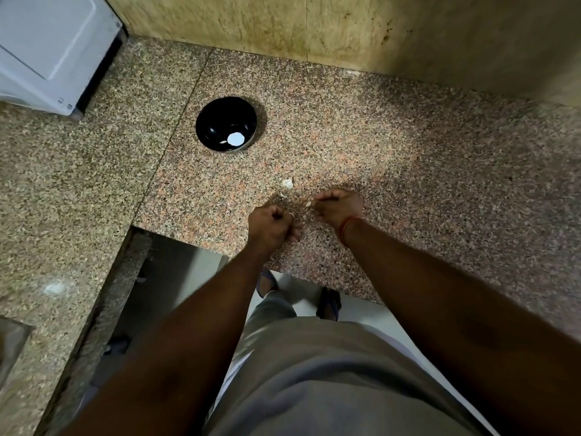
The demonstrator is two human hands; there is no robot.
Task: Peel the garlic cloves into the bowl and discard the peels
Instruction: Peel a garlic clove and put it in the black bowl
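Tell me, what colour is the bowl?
The bowl is black and shiny, seen in the head view.

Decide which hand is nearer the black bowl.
Left. The left hand sits below the black bowl, slightly right; the right hand lies farther right.

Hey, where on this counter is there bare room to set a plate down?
The speckled granite counter is bare right of the black round bowl, out to the beige stone wall. It is crowded near both hands, where the white garlic bulb and peel scraps lie.
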